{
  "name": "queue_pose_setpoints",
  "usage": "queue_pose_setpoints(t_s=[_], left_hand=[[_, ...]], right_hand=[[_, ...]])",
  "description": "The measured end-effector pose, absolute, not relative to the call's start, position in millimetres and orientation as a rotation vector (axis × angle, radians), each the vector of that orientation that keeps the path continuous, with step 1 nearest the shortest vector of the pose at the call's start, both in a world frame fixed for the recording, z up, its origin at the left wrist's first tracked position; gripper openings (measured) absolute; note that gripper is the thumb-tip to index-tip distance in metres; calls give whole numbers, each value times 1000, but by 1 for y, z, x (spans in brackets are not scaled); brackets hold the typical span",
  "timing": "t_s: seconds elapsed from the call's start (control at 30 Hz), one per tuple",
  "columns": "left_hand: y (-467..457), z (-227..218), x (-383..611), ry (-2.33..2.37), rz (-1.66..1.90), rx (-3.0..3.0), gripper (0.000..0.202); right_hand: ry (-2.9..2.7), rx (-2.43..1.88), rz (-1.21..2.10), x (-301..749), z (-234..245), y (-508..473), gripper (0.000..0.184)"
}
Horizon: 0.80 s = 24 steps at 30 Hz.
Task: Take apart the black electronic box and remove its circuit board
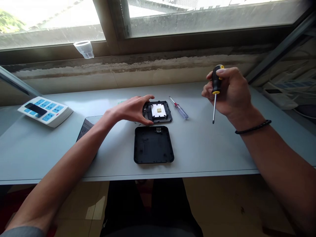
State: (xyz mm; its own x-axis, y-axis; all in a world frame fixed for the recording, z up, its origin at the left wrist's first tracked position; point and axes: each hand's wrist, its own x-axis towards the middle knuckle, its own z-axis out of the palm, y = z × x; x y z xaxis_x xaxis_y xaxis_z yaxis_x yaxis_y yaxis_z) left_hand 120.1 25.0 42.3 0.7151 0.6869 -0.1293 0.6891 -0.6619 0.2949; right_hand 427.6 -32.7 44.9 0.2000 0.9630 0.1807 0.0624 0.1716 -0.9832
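Observation:
My left hand (134, 109) grips the left edge of an opened black device base (158, 112) with a white pad and a small yellow square inside, thumb and fingers curled round its side. In front of it lies the black square cover (153, 144), inner face up. My right hand (228, 90) is raised above the table at the right, closed round a black-and-yellow screwdriver (215, 90) whose shaft points down. A small red-and-clear screwdriver (179, 108) lies just right of the base.
A white power strip (45, 111) with blue sockets sits at the far left. A dark flat object (85, 130) lies partly under my left forearm. A clear plastic cup (84, 49) stands on the window ledge. The grey table's front edge (172, 174) is close to me.

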Motion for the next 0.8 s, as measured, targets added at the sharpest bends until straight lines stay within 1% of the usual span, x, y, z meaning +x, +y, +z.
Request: queue_pose_setpoints(t_s=[0.13, 0.33, 0.6, 0.8], left_hand=[[22, 42, 119, 1081, -24, 2568, 113], [19, 44, 115, 1065, -59, 2552, 108], [16, 46, 117, 1070, -133, 2552, 108], [-3, 64, 104, 1078, -5, 2627, 104]], right_hand=[[-1119, -1173, 937, 420, 42, -34, 22], [-1039, -1122, 950, 413, 41, -36, 20], [-1008, -1114, 963, 408, 40, -36, 15], [-992, -1107, 979, 409, 40, -36, 15]])
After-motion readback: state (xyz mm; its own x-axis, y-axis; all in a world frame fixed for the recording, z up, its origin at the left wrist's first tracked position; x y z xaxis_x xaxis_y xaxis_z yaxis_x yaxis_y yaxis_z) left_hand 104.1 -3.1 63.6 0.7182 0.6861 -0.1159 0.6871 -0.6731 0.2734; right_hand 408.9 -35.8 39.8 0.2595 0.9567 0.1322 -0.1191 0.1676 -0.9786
